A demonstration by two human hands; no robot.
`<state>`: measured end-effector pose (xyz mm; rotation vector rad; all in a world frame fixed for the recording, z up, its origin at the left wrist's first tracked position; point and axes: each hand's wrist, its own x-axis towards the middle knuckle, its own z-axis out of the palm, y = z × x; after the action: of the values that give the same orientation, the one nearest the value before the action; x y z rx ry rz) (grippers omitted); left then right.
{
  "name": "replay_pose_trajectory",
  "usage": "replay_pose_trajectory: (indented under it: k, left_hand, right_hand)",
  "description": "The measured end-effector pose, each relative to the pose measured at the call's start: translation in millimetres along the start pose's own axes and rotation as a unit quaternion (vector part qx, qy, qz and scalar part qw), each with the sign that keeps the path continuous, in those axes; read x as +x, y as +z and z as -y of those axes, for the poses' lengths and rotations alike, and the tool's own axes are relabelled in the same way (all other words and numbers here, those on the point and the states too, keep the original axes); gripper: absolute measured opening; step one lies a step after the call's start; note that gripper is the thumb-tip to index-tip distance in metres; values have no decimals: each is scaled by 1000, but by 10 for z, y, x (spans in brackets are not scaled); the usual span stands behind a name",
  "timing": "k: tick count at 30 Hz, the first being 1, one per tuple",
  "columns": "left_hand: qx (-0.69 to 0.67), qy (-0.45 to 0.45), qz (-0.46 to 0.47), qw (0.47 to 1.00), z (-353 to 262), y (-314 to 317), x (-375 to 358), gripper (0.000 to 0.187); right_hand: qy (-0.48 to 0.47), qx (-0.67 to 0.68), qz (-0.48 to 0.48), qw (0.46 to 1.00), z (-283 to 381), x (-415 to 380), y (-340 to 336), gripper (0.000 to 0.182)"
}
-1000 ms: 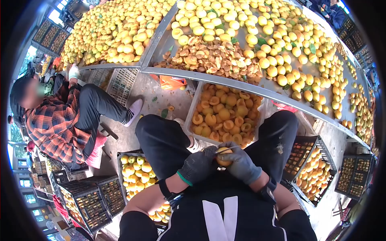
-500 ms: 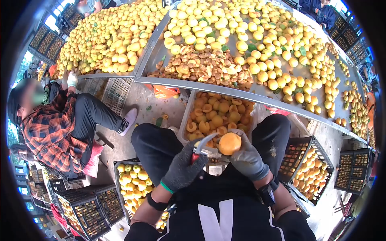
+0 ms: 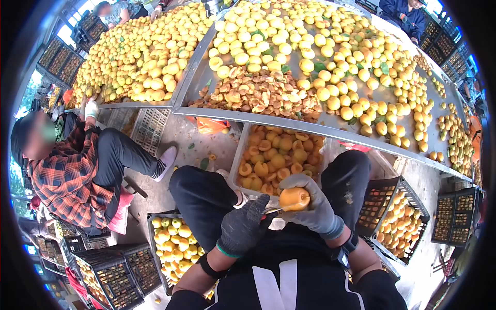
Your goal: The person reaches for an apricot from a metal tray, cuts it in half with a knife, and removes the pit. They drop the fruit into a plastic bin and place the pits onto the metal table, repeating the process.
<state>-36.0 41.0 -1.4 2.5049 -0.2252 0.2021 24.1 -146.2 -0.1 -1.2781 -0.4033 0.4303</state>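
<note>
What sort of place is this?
Probably a fruit-processing shed: a metal-edged table heaped with yellow fruit, black crates of fruit nearby, and a gloved right hand holding a single fruit.

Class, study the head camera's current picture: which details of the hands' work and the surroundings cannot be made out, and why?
Head view: the handle of the knife, mostly covered by the left hand.
Head view: the underside of the held fruit, covered by the right hand.
Head view: the lower layers in the white crate, hidden beneath the top fruit.
Head view: part of the person in blue, cut off by the top edge.
</note>
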Motion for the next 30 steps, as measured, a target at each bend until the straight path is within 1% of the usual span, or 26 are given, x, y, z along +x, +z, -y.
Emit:
replay_pose_trajectory:
  k: [1, 3, 7, 9, 13, 15, 16, 18, 19, 21, 22, 24, 28, 30]
  left_hand:
    - [0, 0, 1, 1000, -13, -12, 7, 39]
    - [-26, 36, 37, 998, -36, -47, 30, 39]
    - [-56, 27, 24, 998, 26, 22, -11, 37]
    - [-48, 23, -12, 999, 88, 31, -22, 36]
    - [-9, 49, 6, 999, 77, 49, -37, 34]
    - [16, 43, 10, 999, 65, 43, -37, 24]
    - [16, 43, 10, 999, 65, 50, -33, 24]
    - [39, 47, 16, 998, 72, 75, -22, 24]
    - [40, 46, 15, 998, 78, 94, -20, 24]
    - [42, 41, 2, 998, 89, 132, -23, 25]
    - [42, 41, 1, 998, 94, 138, -13, 25]
    - [52, 46, 6, 998, 108, 145, 25, 26]
    - [34, 59, -10, 998, 161, 212, 67, 28]
    - [37, 69, 10, 997, 174, 237, 89, 31]
  right_hand:
    - [0, 0, -1, 1000, 6, -6, -6, 55]
    - [-42, -88, 0, 995, 17, -11, -20, 53]
    - [-36, -75, -10, 997, 35, -31, -23, 52]
    - [-21, -62, -18, 998, 28, -51, -39, 51]
    - [-35, -80, -9, 996, 53, -83, -43, 51]
    - [-57, -122, -5, 991, 31, -90, -57, 52]
    - [-57, -122, -5, 991, 24, -97, -51, 52]
    - [-28, -54, -23, 998, 5, -111, -17, 53]
    - [-28, -53, -22, 998, 9, -112, 11, 53]
    - [0, -6, -57, 998, 33, -129, 74, 52]
    - [0, -6, -56, 998, 32, -143, 87, 52]
    - [33, -4, -83, 996, 29, -160, 106, 50]
    - [25, 19, -92, 995, 50, -157, 142, 49]
    - [23, -3, -110, 994, 33, -154, 136, 49]
